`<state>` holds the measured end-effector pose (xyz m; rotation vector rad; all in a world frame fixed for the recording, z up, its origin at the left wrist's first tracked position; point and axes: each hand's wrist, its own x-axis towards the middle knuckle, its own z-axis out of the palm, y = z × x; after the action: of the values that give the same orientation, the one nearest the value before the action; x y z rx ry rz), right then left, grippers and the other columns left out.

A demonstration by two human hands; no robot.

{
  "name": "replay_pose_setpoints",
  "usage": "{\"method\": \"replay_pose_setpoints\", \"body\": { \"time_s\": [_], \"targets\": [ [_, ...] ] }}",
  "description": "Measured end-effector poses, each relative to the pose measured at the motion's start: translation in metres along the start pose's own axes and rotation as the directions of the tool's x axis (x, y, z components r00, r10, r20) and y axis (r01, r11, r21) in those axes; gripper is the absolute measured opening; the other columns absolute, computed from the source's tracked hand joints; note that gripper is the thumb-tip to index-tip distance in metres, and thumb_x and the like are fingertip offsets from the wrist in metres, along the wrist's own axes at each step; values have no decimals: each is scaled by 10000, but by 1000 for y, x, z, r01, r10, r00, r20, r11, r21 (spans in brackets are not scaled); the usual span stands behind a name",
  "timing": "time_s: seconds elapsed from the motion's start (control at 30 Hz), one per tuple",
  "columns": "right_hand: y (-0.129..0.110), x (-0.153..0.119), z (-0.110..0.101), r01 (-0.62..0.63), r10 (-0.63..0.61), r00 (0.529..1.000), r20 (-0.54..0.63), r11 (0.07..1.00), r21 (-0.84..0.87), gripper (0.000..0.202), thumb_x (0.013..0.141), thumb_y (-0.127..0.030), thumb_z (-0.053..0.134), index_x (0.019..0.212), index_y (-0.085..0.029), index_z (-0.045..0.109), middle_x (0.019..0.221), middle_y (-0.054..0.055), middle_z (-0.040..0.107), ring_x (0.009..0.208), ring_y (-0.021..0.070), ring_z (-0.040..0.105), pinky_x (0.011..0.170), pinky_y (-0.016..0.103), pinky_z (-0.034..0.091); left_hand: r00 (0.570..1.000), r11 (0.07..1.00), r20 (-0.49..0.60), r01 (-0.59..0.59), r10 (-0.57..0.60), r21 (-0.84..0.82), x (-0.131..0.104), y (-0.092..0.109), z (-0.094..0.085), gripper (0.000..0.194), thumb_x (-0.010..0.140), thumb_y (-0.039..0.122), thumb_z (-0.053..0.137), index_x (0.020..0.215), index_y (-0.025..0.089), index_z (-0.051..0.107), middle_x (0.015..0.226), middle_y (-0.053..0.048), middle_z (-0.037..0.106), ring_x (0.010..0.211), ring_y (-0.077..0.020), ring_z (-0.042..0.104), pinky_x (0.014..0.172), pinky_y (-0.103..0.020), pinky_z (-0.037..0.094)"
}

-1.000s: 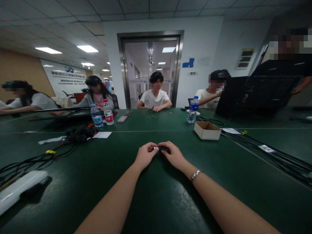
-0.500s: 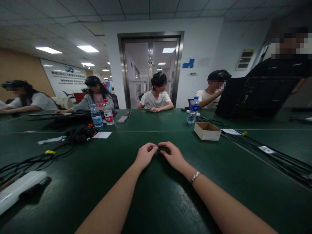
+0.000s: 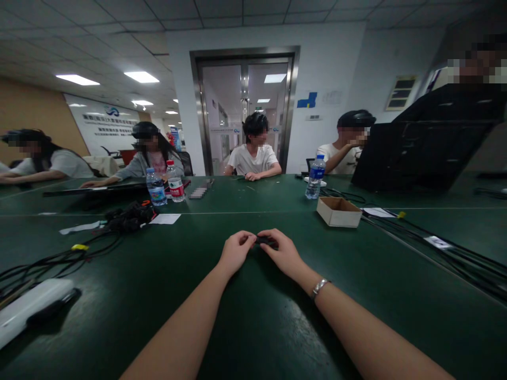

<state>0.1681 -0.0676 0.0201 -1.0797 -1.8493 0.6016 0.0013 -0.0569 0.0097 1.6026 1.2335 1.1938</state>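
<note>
Just above the green table (image 3: 253, 295), my two hands meet in front of me. My right hand (image 3: 280, 248) is closed on a small dark object (image 3: 266, 241), gripped between thumb and fingers; its kind cannot be made out. My left hand (image 3: 236, 249) is pinched at the left end of that object, thumb against fingertips. Whatever lies between the left fingertips is too small or hidden to name. A metal bracelet (image 3: 320, 287) circles my right wrist.
An open cardboard box (image 3: 338, 217) stands ahead to the right, near a water bottle (image 3: 315, 179). Black cables (image 3: 455, 253) run along the right. Two bottles (image 3: 157, 191), a bundle of black gear (image 3: 129, 217) and a white device (image 3: 37, 309) are on the left. Several people sit opposite.
My hands stay almost in place, with the dark object turned slightly between them. At the far right, the standing person leans lower behind the black case.
</note>
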Motion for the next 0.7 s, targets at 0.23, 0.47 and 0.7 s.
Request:
{"method": "replay_pose_setpoints", "body": {
  "time_s": [0.23, 0.47, 0.7],
  "targets": [
    [4, 0, -1, -6, 6, 1000, 2, 1000, -7, 227, 777, -185, 582, 994, -207, 643, 1000, 37, 629, 867, 143, 596, 769, 289, 487, 999, 999, 18, -34, 35, -31, -6, 11, -3, 205, 762, 285, 609, 921, 169, 668, 888, -60, 694, 830, -174, 637, 787, -302, 493],
    [2, 0, -1, -34, 34, 999, 10, 999, 2, 230, 787, -180, 565, 997, -198, 656, 999, 40, 655, 861, 140, 600, 819, 304, 481, 996, 993, 73, -52, 60, -109, -5, 5, -3, 219, 732, 191, 648, 950, 167, 656, 961, -69, 695, 905, -177, 645, 872, -328, 494],
    [1, 1, -4, -69, 69, 997, 17, 997, 25, 228, 795, -176, 561, 1001, -193, 658, 1023, 51, 664, 912, 157, 611, 866, 329, 479, 994, 995, 91, -58, 65, -76, -8, 9, -7, 284, 761, 269, 641, 1033, 185, 631, 1069, -82, 663, 974, -183, 620, 882, -327, 482]
  ]
}}
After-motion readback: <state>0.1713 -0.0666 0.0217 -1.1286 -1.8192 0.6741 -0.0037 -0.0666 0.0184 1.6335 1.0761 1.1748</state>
